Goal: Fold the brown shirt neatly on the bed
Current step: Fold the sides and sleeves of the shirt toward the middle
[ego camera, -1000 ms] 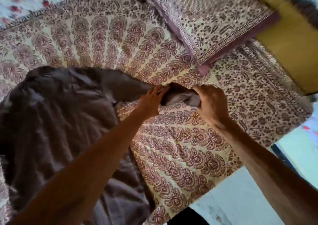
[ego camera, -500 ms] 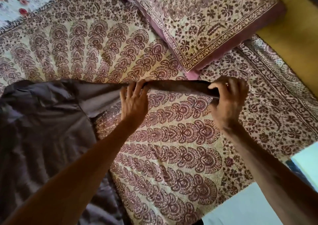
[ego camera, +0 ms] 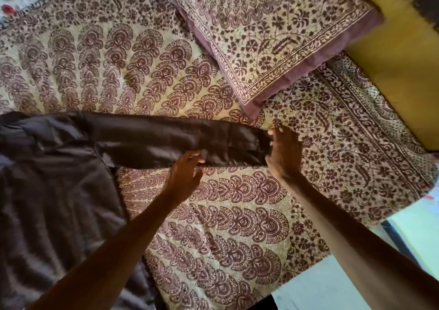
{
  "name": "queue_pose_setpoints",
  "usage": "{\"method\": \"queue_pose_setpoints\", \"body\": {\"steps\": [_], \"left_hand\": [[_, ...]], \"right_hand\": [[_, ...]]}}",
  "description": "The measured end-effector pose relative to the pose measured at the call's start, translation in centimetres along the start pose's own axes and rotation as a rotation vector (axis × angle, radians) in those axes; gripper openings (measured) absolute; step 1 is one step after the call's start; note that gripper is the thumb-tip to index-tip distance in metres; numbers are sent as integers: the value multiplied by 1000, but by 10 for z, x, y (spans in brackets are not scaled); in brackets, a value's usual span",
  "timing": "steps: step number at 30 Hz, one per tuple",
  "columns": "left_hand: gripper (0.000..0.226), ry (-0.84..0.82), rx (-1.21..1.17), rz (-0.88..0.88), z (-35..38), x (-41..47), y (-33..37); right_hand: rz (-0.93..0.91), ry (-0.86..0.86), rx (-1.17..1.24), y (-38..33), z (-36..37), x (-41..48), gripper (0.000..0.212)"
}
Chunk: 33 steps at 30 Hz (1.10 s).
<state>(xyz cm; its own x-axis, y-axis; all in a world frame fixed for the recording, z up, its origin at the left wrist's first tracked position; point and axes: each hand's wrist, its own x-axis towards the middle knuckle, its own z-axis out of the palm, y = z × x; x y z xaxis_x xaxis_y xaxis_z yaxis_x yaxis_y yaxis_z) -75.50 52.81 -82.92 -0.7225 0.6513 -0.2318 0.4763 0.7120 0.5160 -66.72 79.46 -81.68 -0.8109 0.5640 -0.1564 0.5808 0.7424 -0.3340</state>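
Brown shirt lay flat on the bed, body at left, one sleeve extended straight out to the right, cuff just short of the pillow corner. Left grip was loosely spread, fingertips resting on the sleeve's near edge. Right grip had its fingers straight, laid against the cuff end, pinching nothing.

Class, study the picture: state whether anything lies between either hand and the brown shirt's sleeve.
Nothing visible does. The left hand touches the sleeve at its lower edge, the right hand at its cuff end; the pillow lies beyond it.
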Motion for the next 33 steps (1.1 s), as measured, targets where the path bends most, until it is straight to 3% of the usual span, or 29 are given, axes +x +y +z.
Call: {"method": "queue_pose_setpoints", "body": {"steps": [5, 10, 14, 16, 18, 21, 25, 29, 31, 33], "left_hand": [[56, -107, 76, -117, -9, 28, 2], [71, -123, 90, -104, -5, 48, 12], [72, -144, 63, -100, 1, 55, 9], [64, -64, -42, -105, -4, 51, 4], [54, 98, -129, -134, -16, 44, -6], [48, 303, -118, -242, -46, 28, -49], [57, 452, -28, -359, -88, 1, -143], [62, 350, 26, -373, -100, -8, -237], [54, 262, 113, -353, -91, -3, -263], [53, 275, 172, -395, -78, 0, -271]], "right_hand": [[-15, -63, -133, -2, 9, 35, 33], [-7, 39, -134, 1, 1, 68, 25], [28, 10, -259, -9, 1, 71, 42], [37, 75, -273, -25, 3, 58, 49], [-27, 137, -181, -52, 8, 39, 46], [-234, 56, 54, -118, 31, 6, 39], [-371, -159, 250, -225, 80, -18, 63], [-434, -296, 216, -333, 144, -7, 74], [-469, -296, 124, -367, 182, -1, 69], [-488, -234, 30, -378, 210, 1, 63]]}}
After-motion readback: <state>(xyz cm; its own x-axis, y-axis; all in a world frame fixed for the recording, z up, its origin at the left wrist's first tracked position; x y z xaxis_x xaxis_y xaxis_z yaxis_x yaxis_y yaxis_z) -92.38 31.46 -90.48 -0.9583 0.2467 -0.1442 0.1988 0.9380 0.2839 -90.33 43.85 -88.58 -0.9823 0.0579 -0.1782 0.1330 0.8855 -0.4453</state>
